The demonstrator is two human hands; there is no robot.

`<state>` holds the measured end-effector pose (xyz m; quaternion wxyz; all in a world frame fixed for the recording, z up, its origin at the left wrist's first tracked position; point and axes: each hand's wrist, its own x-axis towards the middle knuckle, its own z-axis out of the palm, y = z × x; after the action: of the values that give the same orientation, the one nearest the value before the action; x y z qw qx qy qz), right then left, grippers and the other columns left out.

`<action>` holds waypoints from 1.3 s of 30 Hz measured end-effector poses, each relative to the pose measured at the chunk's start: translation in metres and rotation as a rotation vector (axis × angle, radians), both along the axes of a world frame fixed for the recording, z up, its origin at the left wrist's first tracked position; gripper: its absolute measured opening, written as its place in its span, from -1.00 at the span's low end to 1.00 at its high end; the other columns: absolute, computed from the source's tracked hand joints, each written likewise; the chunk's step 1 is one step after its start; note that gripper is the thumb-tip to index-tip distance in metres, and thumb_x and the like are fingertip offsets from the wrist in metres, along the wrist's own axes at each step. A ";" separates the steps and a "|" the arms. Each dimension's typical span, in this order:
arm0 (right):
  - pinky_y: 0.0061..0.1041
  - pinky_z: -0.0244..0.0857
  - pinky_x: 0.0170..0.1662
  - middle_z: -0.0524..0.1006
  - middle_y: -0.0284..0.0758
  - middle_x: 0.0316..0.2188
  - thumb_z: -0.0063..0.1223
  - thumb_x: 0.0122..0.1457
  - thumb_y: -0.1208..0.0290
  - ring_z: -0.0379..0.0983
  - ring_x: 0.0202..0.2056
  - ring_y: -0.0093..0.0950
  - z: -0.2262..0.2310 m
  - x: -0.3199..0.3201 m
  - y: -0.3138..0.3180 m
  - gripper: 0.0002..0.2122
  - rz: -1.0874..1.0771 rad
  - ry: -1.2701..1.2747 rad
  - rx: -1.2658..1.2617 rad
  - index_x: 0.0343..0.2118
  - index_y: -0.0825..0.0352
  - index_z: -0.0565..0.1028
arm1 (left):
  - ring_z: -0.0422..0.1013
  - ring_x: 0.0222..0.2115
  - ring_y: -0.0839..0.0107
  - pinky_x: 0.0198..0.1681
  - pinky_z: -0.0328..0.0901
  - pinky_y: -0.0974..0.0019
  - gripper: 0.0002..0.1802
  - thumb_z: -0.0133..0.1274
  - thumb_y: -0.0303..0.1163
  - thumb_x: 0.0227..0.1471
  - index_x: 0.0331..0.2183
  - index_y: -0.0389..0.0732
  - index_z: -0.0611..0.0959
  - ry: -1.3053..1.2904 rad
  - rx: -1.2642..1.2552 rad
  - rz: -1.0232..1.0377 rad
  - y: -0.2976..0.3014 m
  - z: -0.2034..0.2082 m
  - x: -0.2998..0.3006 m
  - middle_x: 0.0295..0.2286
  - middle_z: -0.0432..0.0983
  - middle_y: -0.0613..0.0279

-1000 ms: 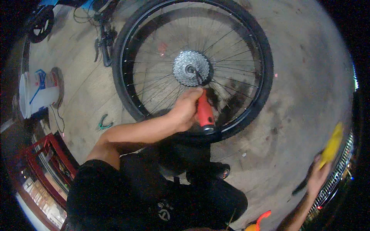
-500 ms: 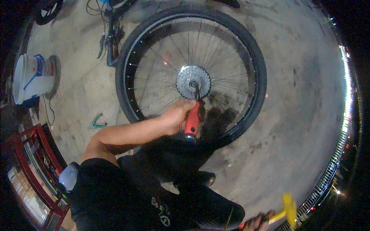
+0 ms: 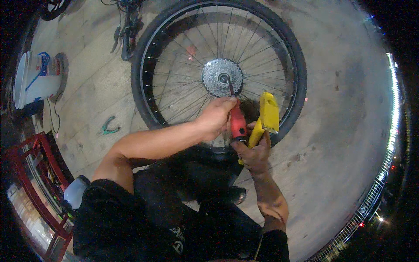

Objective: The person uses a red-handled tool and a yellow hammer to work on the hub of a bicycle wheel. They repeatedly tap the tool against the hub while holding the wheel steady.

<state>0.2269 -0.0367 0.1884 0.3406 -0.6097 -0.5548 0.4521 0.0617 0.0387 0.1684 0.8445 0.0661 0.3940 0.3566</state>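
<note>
A bicycle wheel (image 3: 298, 70) with a black tyre stands in front of me, its silver cassette (image 3: 213, 78) facing up toward my view. My left hand (image 3: 214, 118) is closed round a red-handled screwdriver (image 3: 238, 121), whose thin shaft reaches to the centre of the cassette. Close beside the handle's butt end, my right hand (image 3: 254, 156) grips a yellow hammer (image 3: 268, 114) near its head. Whether the right hand touches the screwdriver I cannot tell. The lower part of the tyre is hidden behind my hands and dark clothing.
Green-handled pliers (image 3: 111, 126) lie on the concrete floor to the left. Farther left are a white bucket (image 3: 43, 89) and a red-framed case or rack (image 3: 46, 161). Part of a bicycle with handlebar (image 3: 128, 39) is at the upper left. A lit railing (image 3: 384, 157) curves along the right.
My right hand has brought the hammer up from the lower right to the screwdriver's butt end. My left hand still holds the screwdriver at the cassette. The view has shifted slightly.
</note>
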 end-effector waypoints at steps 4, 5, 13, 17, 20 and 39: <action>-0.47 0.35 -0.17 0.44 -0.34 -0.25 0.47 -0.18 0.35 0.41 -0.26 -0.48 0.011 -0.014 -0.001 -0.41 -0.154 0.232 -0.134 -0.10 0.35 0.35 | 0.45 -0.27 0.34 -0.23 0.44 0.33 -0.67 -0.08 -0.21 0.25 -0.04 -0.18 0.49 0.273 0.223 -0.080 -0.003 -0.011 -0.005 -0.26 0.49 0.17; -0.48 0.35 -0.18 0.44 -0.34 -0.24 0.45 -0.17 0.39 0.40 -0.26 -0.50 0.012 -0.014 -0.002 -0.44 -0.158 0.207 -0.077 -0.11 0.35 0.35 | 0.43 -0.19 0.27 -0.19 0.42 0.31 -0.62 -0.04 -0.25 0.21 0.02 -0.20 0.45 0.499 0.412 -0.077 -0.007 -0.011 -0.006 -0.19 0.48 0.09; -0.45 0.27 -0.05 0.33 -0.32 -0.20 0.31 -0.10 0.53 0.33 -0.17 -0.46 0.020 -0.030 -0.006 -0.47 -0.128 0.196 -0.095 -0.05 0.34 0.27 | 0.15 0.11 -0.06 0.01 0.19 -0.01 -0.23 0.21 -0.45 -0.30 0.08 -0.10 0.46 1.132 1.537 -0.530 -0.005 0.029 -0.029 0.14 0.23 0.09; -0.43 0.28 -0.05 0.34 -0.32 -0.21 0.30 -0.10 0.55 0.34 -0.18 -0.47 0.013 -0.029 -0.013 -0.47 -0.059 0.115 -0.035 -0.06 0.34 0.27 | 0.21 0.06 0.03 -0.04 0.18 0.00 -0.42 0.23 -0.37 -0.30 -0.09 -0.11 0.58 0.928 1.661 -0.659 0.013 0.013 -0.027 -0.13 0.44 0.19; -0.48 0.28 -0.05 0.35 -0.34 -0.23 0.30 -0.09 0.56 0.34 -0.17 -0.49 0.022 -0.029 -0.014 -0.48 -0.073 0.204 -0.096 -0.06 0.32 0.27 | 0.22 0.06 0.00 -0.01 0.18 -0.04 -0.48 0.23 -0.33 -0.31 -0.16 -0.14 0.57 0.883 1.681 -0.740 0.015 0.011 -0.029 -0.20 0.44 0.19; -0.47 0.36 -0.57 0.54 -0.21 -0.45 -0.04 0.23 0.10 0.48 -0.55 -0.44 -0.066 0.069 -0.124 -0.62 -0.309 0.977 -0.865 -0.18 0.40 0.46 | 0.33 -0.11 0.02 -0.12 0.23 -0.01 -0.54 0.23 -0.31 -0.38 -0.29 -0.14 0.53 0.712 1.718 -0.658 0.036 0.007 -0.037 -0.28 0.45 0.17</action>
<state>0.2958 -0.1607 0.1226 0.3384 -0.4888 -0.0118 0.8040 0.0243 0.0750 0.1751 0.3984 0.8669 0.1942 0.2281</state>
